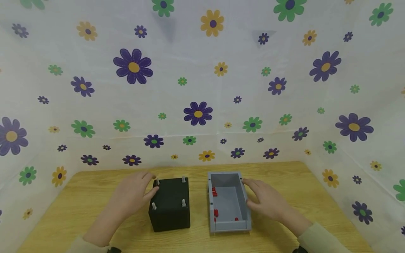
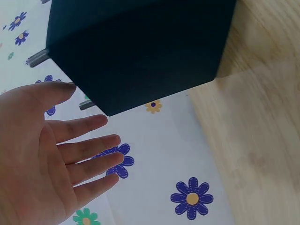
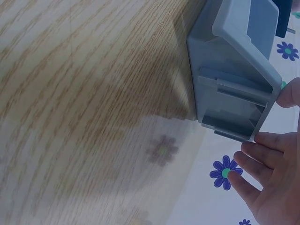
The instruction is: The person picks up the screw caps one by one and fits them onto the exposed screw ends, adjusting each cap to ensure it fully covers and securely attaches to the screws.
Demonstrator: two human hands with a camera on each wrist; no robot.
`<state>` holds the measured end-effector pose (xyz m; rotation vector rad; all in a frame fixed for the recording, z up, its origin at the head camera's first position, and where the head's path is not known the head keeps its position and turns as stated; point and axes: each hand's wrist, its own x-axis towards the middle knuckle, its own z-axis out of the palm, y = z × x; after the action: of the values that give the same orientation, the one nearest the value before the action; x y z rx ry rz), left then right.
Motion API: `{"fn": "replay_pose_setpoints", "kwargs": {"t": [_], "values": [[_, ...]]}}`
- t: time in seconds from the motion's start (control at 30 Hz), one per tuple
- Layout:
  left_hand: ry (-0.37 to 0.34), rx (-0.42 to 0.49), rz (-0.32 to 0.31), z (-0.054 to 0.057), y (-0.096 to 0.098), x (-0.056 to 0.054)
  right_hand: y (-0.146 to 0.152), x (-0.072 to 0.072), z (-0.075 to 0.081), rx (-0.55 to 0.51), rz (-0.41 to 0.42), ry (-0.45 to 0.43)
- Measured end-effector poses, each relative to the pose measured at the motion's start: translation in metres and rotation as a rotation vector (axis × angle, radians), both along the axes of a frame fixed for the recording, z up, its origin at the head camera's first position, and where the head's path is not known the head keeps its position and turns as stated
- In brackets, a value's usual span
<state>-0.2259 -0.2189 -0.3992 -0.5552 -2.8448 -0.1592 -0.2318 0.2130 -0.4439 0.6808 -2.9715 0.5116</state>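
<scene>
While the bin (image 1: 229, 226), long axis 12-to-6, lies on the surface (image 1: 200, 211) at 9 o'clock from the nearer right hand (image 1: 270, 201), fingers straight against it, the left hand (image 1: 133, 195), fingers apart, sits at 9 o'clock beside the block (image 1: 171, 205).

The left forearm (image 1: 105, 223) is slanting inward from the lower left, the right forearm (image 1: 292, 219) from the lower right. The left hand (image 1: 134, 191) is turning its palm (image 2: 40, 171) to its wrist camera, with fingers (image 2: 86, 149) lying nearly straight, slightly spread, and thumb (image 2: 56, 96) standing apart. The right hand (image 1: 265, 198) is resting with its fingers (image 3: 257, 156) loosely extended, its thumb (image 3: 290, 93) standing clear of them.
</scene>
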Motion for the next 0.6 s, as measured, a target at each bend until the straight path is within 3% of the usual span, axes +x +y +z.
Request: {"fn": "replay_pose_setpoints", "kwargs": {"t": [0.3, 0.6], "values": [[-0.125, 0.043, 0.043, -0.012, -0.003, -0.005, 0.001, -0.002, -0.004, 0.011, -0.001, 0.002], [-0.286, 0.246, 0.088, -0.020, -0.004, -0.010, 0.002, -0.001, -0.005, -0.003, -0.007, 0.000]]}}
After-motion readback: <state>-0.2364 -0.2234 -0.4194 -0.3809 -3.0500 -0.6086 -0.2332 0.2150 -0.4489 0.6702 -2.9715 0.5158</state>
